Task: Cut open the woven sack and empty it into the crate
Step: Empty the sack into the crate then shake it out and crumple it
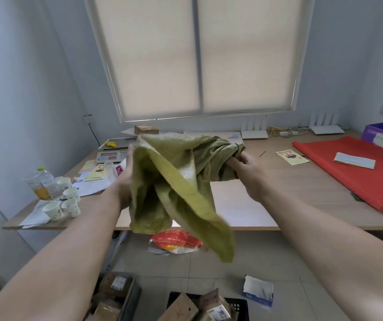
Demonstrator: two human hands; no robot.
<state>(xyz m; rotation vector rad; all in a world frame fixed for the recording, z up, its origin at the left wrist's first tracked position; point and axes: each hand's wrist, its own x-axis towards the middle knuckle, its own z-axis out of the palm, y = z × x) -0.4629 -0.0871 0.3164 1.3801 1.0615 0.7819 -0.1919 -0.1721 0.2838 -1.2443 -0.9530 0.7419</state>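
While the right hand (247, 166) grips the bunched end of one olive-green woven sack (174, 181) mid-frame, the left hand (124, 179) lies against its left edge, grip hidden; one black plastic crate (240, 306) sits bottom centre.

Blinded window (199, 56), wooden table (278, 181)

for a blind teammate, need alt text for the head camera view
A left hand and a right hand hold up a limp green woven sack before a table, the right gripping its bunched end. Below, cardboard parcels lie in a black crate.
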